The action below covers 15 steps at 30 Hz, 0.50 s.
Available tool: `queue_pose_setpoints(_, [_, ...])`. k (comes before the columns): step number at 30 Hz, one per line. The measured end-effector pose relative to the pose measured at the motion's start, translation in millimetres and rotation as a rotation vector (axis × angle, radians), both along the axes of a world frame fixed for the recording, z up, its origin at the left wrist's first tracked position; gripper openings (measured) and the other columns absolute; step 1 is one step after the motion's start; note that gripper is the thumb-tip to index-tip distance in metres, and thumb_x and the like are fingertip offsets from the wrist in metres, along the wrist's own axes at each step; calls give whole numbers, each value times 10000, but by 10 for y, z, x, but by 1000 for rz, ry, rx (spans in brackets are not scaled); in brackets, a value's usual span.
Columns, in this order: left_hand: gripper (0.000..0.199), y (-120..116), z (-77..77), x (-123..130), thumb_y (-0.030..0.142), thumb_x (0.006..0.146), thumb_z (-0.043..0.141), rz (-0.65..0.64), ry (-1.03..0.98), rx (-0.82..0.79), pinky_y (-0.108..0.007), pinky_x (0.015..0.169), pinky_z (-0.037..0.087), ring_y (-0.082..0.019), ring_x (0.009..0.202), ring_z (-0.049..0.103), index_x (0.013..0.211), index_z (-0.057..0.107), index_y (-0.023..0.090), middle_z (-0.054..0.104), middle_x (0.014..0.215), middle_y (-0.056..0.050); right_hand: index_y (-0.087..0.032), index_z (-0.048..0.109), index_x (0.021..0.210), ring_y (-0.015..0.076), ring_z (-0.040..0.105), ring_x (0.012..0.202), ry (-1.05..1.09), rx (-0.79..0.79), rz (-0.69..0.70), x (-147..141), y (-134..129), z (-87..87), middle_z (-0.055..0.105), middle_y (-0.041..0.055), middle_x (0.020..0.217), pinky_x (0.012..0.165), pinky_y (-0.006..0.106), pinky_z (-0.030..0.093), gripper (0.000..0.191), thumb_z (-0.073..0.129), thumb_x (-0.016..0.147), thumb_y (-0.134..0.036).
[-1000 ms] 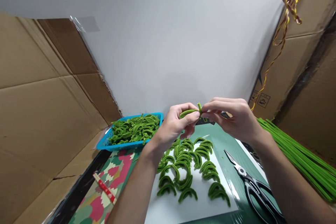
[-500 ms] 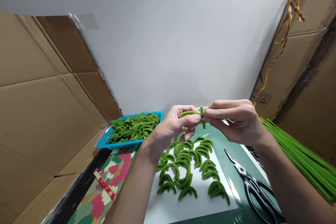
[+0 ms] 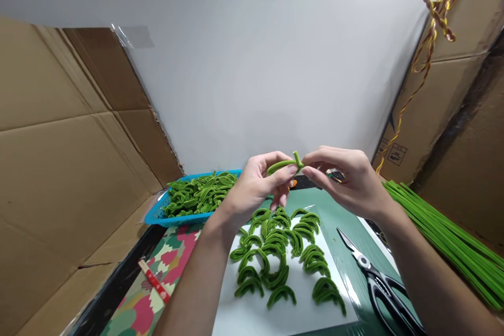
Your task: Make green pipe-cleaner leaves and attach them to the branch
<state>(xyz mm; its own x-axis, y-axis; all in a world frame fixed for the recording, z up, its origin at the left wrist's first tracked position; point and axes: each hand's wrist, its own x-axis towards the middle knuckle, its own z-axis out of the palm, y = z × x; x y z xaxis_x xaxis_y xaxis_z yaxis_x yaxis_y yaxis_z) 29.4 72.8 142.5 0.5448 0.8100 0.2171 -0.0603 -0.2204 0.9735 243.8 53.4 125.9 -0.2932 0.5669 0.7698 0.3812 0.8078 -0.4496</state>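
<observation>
The green fuzzy piece is held above the far edge of the white sheet. The left hand pinches it between thumb and fingers; the right hand has fingertips at its crossed end (whether they grip cannot be told). Judged light, soft and bendable, with little slip; best held at the crossing. Curved green bundles lie on the sheet, scissors right of it, a filled blue basket beyond its left.
</observation>
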Motion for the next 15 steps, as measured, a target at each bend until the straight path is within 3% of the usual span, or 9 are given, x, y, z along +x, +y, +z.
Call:
queue_pose_setpoints(4, [289, 8, -23, 14, 425, 929, 798, 6, 29, 47, -165, 370, 417, -91, 485, 610, 1015, 659, 187, 616, 726, 30, -176, 755, 879, 118, 618, 616, 15, -118, -7, -26, 4, 7, 708, 12, 721, 551, 244, 474, 275, 688, 1023, -401])
queue_pose_setpoints(10, [244, -17, -65, 46, 421, 998, 712, 8, 127, 145, -178, 403, 360, -58, 472, 480, 1006, 633, 190, 539, 728, 51, -184, 748, 778, 99, 516, 558, -47, -8, -111, -34, 16, -20, 662, -3, 643, 540, 254, 396, 317, 645, 1039, -331])
queue_pose_setpoints(15, [186, -60, -61, 74, 378, 1027, 661, 57, 176, 220, -192, 472, 337, -63, 521, 424, 992, 628, 199, 587, 796, 31, -182, 746, 761, 102, 485, 543, -46, 23, -155, -56, 45, -46, 625, -10, 609, 535, 263, 379, 311, 642, 1025, -309])
